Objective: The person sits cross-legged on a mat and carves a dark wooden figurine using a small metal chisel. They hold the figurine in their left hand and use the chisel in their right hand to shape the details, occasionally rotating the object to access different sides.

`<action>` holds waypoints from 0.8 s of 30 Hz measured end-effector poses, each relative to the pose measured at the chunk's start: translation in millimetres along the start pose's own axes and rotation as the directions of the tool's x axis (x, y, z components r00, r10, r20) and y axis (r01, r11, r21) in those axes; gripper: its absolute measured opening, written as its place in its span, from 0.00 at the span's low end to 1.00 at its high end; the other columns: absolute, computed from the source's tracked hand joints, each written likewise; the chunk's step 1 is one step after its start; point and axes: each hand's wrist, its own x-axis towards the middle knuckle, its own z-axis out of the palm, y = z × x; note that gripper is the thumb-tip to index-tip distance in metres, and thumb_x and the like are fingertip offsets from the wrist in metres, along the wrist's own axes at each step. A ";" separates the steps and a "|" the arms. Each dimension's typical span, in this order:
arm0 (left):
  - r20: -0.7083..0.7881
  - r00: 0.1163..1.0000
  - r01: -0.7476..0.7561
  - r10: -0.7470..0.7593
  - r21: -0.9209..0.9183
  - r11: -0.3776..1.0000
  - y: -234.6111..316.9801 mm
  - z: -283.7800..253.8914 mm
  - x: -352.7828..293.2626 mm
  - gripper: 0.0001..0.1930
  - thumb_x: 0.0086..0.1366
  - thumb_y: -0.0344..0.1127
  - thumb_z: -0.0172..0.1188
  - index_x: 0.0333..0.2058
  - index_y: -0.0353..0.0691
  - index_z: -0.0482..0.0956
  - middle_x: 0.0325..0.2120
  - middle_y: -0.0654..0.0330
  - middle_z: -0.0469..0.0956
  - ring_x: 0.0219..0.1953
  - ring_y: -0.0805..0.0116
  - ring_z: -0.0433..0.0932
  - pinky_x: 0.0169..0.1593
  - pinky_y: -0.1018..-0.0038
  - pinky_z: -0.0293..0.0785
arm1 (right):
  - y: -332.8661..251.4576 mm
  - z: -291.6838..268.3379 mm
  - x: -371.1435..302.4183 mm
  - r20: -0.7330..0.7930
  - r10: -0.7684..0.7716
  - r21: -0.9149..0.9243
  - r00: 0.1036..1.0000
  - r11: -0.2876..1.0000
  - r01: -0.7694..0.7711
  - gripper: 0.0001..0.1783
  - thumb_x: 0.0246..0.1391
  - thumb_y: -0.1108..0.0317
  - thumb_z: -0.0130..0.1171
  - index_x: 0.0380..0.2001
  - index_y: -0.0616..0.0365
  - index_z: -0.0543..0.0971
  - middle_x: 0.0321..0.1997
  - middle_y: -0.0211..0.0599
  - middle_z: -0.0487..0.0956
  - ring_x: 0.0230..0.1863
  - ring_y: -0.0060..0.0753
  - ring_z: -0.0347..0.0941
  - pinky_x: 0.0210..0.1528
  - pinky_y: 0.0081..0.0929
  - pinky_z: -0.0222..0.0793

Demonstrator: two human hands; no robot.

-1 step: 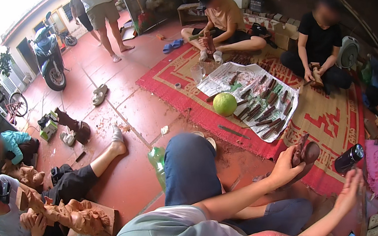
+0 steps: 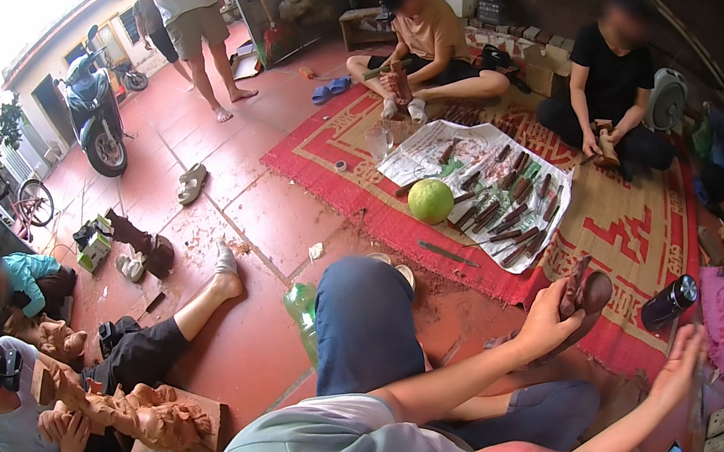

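A dark brown wooden carving [image 2: 596,292] with a rounded end rests low in front of me, at the mat's near edge. My left hand [image 2: 549,323] is closed around it, hiding part of its shape. To the right and nearer to me, my right hand [image 2: 678,360] is raised with the fingers stretched out and slightly blurred. I see nothing held in it. Just beyond its fingertips a black cylinder [image 2: 669,303] lies on the mat.
Several carving tools [image 2: 515,213] lie on a white printed sheet [image 2: 408,158] over the red and tan mat [image 2: 619,229], beside a green round fruit [image 2: 430,201]. A green plastic bottle [image 2: 304,318] stands left of my knee. At left, a person holds a large wooden carving [image 2: 158,417].
My right hand has shifted slightly to the right. My left hand and the wooden carving look the same.
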 end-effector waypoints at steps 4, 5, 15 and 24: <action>0.025 0.999 0.030 -0.031 0.057 0.998 -1.7 2.5 5.1 0.32 0.53 0.37 0.65 0.55 0.36 0.64 0.45 0.47 0.70 0.51 0.51 0.68 0.56 0.61 0.63 | -15.3 -35.6 37.3 -0.219 -0.164 0.073 0.962 0.980 0.184 0.25 0.63 0.66 0.52 0.56 0.73 0.64 0.57 0.52 0.69 0.58 0.40 0.68 0.64 0.33 0.64; 0.046 0.998 0.045 -0.048 0.051 0.998 -3.0 2.1 5.0 0.33 0.52 0.37 0.65 0.55 0.37 0.63 0.45 0.47 0.70 0.51 0.51 0.68 0.56 0.61 0.63 | -18.2 -38.6 37.6 -0.262 -0.208 0.080 0.942 0.968 0.236 0.25 0.63 0.65 0.52 0.56 0.73 0.64 0.56 0.52 0.69 0.57 0.40 0.69 0.64 0.34 0.64; 0.093 0.995 -0.020 0.045 -0.258 0.966 -21.2 0.3 8.8 0.45 0.39 0.27 0.70 0.60 0.36 0.60 0.44 0.53 0.72 0.46 0.61 0.73 0.49 0.68 0.72 | 15.4 70.9 -80.5 0.027 0.293 0.049 0.956 0.955 -0.294 0.24 0.56 0.70 0.58 0.52 0.71 0.65 0.43 0.49 0.74 0.46 0.46 0.75 0.51 0.45 0.74; 0.175 0.984 0.013 0.037 -0.276 0.961 -23.0 5.6 6.5 0.44 0.43 0.19 0.70 0.59 0.35 0.55 0.51 0.53 0.66 0.54 0.65 0.69 0.55 0.69 0.70 | 17.7 103.1 -98.0 0.233 0.241 -0.241 0.942 0.953 -0.184 0.06 0.52 0.77 0.62 0.33 0.63 0.75 0.29 0.26 0.76 0.33 0.12 0.70 0.38 0.12 0.68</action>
